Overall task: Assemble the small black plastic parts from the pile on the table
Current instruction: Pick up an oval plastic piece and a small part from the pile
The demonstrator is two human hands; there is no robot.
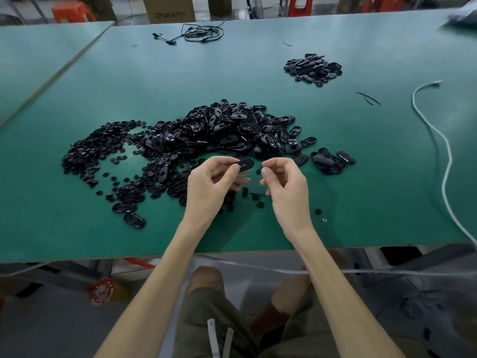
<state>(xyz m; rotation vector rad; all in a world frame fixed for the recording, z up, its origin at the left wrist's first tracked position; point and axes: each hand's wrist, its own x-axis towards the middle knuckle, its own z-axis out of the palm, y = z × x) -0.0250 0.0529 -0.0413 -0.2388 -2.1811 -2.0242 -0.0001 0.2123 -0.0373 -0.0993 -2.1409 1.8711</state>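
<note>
A big pile of black oval plastic shells (227, 127) lies mid-table, with a spread of small round black pieces (95, 148) to its left. My left hand (211, 184) pinches one black oval shell (246, 164) between thumb and fingers, just above the table's near part. My right hand (284, 182) hovers a little to the right of that shell, thumb and fingers curled together; whether it holds a small piece is hidden. A few loose round pieces (260, 204) lie under and between my hands.
A smaller heap of black oval parts (313, 69) sits at the far right. A tangled black cable (198, 33) lies at the far edge, a white cord (444, 156) runs down the right side. Cardboard boxes and red stools stand beyond the green table (77, 236).
</note>
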